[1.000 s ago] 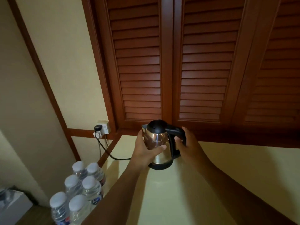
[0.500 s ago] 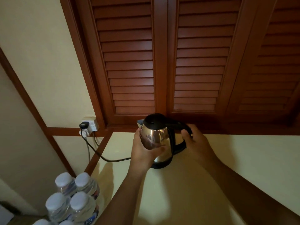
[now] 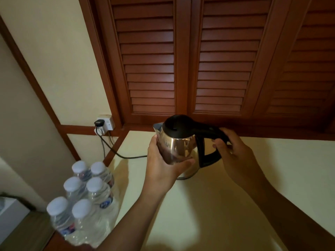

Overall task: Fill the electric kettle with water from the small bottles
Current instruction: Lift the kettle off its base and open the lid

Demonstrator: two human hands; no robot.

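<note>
Holding the kettle [image 3: 178,145] with both hands, you are, by my reading, at the very start of the job. Your left hand [image 3: 163,165] curls round the shiny steel body on the spout side, with the thumb lying across the front. Your right hand [image 3: 233,151] has its grip closed round the black handle [image 3: 208,129] on the opposite side. The kettle sits low over the cream table [image 3: 217,205], tipped slightly. Whether its base touches the table cannot be told, since your left hand hides part of that edge. Its black lid [image 3: 178,125] looks shut, so I judge that no water has gone in.

The small bottles [image 3: 87,192], six white caps showing, stand in clear wrap well to the left of the kettle and nearer you. Every cap in view is on. A black cord [image 3: 117,153] runs from behind your left hand, left of the kettle, up to a wall socket [image 3: 106,123].

Everything appears to be left to do: opening the lid, freeing a bottle, uncapping it and pouring.
</note>
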